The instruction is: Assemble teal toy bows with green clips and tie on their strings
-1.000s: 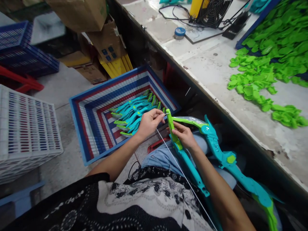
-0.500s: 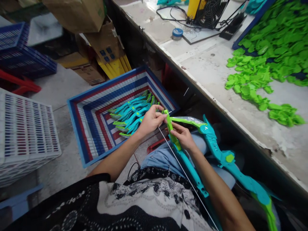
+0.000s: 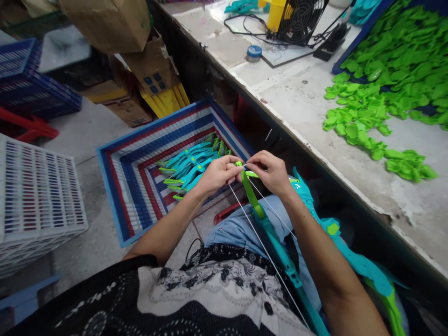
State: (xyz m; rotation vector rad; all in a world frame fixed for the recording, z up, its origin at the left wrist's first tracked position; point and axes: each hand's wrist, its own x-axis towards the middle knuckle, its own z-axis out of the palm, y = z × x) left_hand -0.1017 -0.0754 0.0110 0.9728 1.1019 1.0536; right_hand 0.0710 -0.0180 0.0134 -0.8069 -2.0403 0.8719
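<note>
Pinching thumb to forefinger, the right hand [image 3: 272, 171] is gripping the white cord [image 3: 253, 227] right beside the tip of the green-ended teal bar [image 3: 277, 245]! The left hand [image 3: 217, 176] is pressing its fingertips together on the cord just opposite. The bar is slanting down across the lap [image 3: 227, 233], a strand trailing alongside it.

The left hand [image 3: 221, 174] and right hand [image 3: 272, 172] cover parts of the slim lime-green plastic tip [image 3: 251, 192]; whether the thin white string [image 3: 266, 252] passes through it is too small to tell. At four o'clock, the bottom edge crops the curved teal-and-green plastic bow [image 3: 364, 267]. At nine, the left edge cuts the white lattice plastic crate [image 3: 39, 151].
</note>
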